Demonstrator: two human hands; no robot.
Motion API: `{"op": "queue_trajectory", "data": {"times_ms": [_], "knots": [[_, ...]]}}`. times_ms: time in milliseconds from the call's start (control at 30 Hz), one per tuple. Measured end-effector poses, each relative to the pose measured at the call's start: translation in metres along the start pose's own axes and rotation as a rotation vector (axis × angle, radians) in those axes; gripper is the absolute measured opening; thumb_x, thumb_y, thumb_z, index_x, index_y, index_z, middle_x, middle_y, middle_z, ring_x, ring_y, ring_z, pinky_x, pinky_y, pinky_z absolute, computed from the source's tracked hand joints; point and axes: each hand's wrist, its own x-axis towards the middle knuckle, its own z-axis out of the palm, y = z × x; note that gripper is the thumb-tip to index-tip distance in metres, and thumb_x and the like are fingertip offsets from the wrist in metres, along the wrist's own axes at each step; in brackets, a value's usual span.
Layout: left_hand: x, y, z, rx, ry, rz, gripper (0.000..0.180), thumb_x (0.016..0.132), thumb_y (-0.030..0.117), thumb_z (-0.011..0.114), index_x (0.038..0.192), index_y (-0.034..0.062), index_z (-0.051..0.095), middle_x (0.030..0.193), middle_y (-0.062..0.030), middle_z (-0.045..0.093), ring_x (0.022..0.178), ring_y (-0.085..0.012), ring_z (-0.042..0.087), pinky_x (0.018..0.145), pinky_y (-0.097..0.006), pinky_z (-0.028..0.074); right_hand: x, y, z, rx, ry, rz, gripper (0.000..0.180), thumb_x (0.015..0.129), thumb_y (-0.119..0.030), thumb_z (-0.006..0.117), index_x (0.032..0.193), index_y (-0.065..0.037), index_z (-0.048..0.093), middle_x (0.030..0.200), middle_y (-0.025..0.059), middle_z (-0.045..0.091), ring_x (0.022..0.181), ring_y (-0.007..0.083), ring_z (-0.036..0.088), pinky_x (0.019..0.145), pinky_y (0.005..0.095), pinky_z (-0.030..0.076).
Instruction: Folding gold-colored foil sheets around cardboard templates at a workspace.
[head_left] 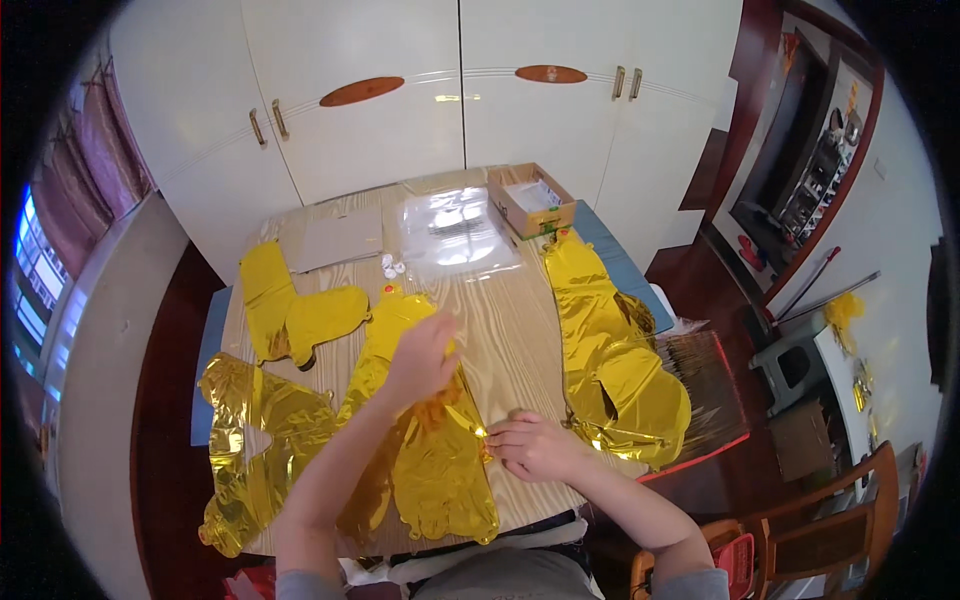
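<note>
A flat gold foil balloon (440, 480) lies along the table in front of me, creased and shiny. My left hand (422, 358) is raised over its upper part, smeared by motion, so its fingers and anything in them cannot be made out. At the balloon's right edge my right hand (532, 446) has its fingers pressed together, pinching a small part of the foil edge. Another crumpled foil balloon (268, 440) lies to the left of my left forearm. A bent gold foil balloon (265, 310) rests behind it, and a further foil balloon (615, 370) stretches along the right side.
Toward the back lie clear plastic bags (470, 240), a grey-beige sheet (338, 238) and small white pieces (392, 266). An open cardboard box (540, 218) stands at the back right corner. White cabinets (370, 135) border the far side; a wooden chair (815, 540) stands at the near right.
</note>
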Motion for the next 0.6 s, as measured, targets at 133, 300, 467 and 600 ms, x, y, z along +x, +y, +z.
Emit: {"op": "queue_trajectory", "data": {"times_ms": [133,300,467,600], "knots": [[-0.043,0.016,0.001,0.127,-0.217,0.191,0.062,0.088,0.036,0.063,0.137,0.0013,0.047,0.142,-0.0193,0.047,0.136,-0.0366,0.039,0.109,-0.053,0.032,0.003,0.000,0.000,0.011,-0.011,0.000,0.021,0.074,-0.009,0.065,0.095,-0.007,0.072,0.105,0.0041,0.070,0.109,0.0178,0.062,0.096,0.0353,0.045],[-0.062,0.019,0.008,0.188,-0.286,0.159,0.077,0.091,0.052,0.055,0.140,-0.0048,0.041,0.148,-0.0240,0.039,0.139,-0.0385,0.036,0.113,-0.053,0.026,0.001,0.001,0.003,0.036,0.004,0.016,0.021,0.074,-0.007,0.065,0.094,-0.006,0.071,0.106,0.0055,0.069,0.108,0.0194,0.063,0.094,0.0360,0.047],[-0.064,0.022,0.009,0.200,-0.292,0.128,0.088,0.086,0.061,0.057,0.141,-0.0054,0.040,0.150,-0.0242,0.038,0.140,-0.0381,0.035,0.114,-0.055,0.023,0.004,-0.003,-0.004,0.037,0.011,0.053,0.022,0.076,-0.008,0.065,0.097,-0.006,0.071,0.108,0.0061,0.069,0.108,0.0212,0.063,0.094,0.0358,0.047],[-0.065,0.024,0.006,0.216,-0.292,0.123,0.094,0.082,0.066,0.058,0.142,-0.0042,0.040,0.150,-0.0225,0.038,0.141,-0.0374,0.034,0.115,-0.056,0.021,0.008,-0.004,-0.007,0.016,0.022,0.035,0.025,0.078,-0.008,0.065,0.101,-0.007,0.071,0.113,0.0059,0.069,0.108,0.0202,0.063,0.095,0.0360,0.047]]}}
